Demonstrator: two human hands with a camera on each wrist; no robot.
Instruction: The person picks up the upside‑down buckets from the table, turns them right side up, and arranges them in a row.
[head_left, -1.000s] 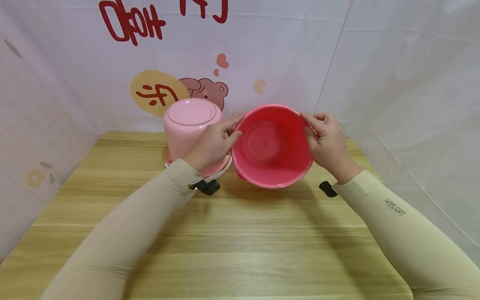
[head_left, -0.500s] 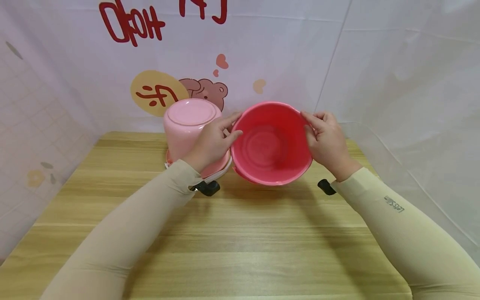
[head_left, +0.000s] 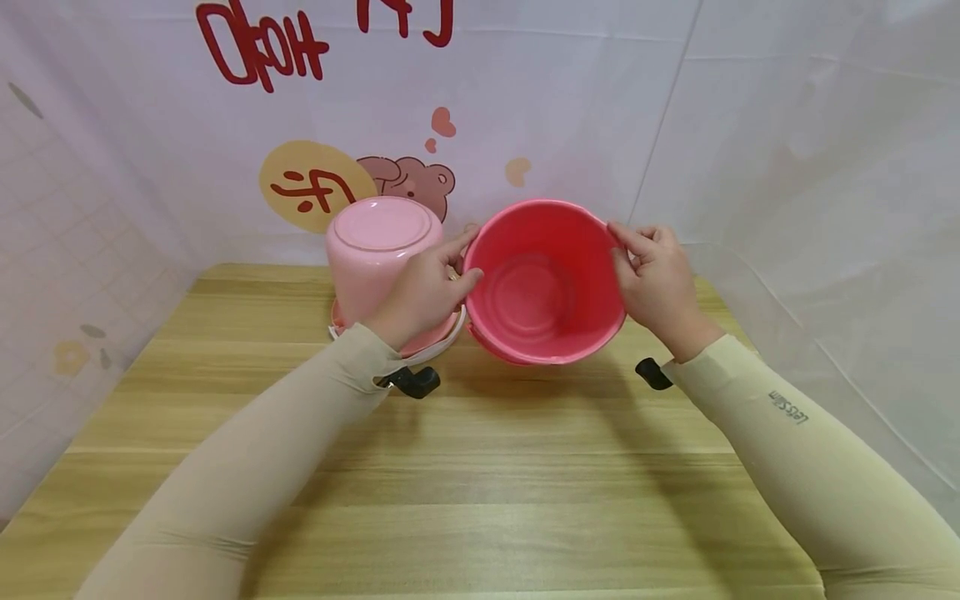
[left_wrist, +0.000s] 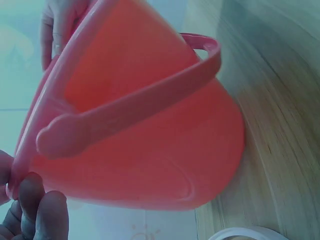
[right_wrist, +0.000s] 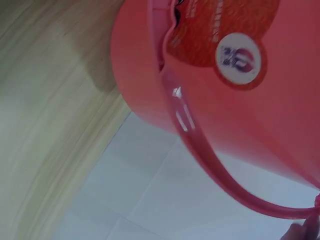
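A bright pink-red bucket (head_left: 528, 292) is tilted so that its mouth and bare inside face the head camera. On the left side of its rim, my left hand (head_left: 423, 292) pinches between thumb and fingers. My right hand (head_left: 660, 279) grips the opposite rim the same way. The left wrist view catches my left fingertips at the lip and the bucket's handle (left_wrist: 145, 102) across its side. A red label (right_wrist: 200, 47) with a round white mark shows on the outer wall in the right wrist view. Part of the bucket's far side is hidden.
A paler pink bucket (head_left: 375, 267) stands upside down at the left, partly behind my left hand, its white handle (head_left: 438, 346) round the base. The wooden table (head_left: 517, 492) spreads in front, with a white printed sheet (head_left: 570, 92) hung behind it.
The bucket has tipped a little, its mouth turning more upward and its lower rim shifting slightly up in view. Both hands keep their grip and barely move. The paler bucket stays put.
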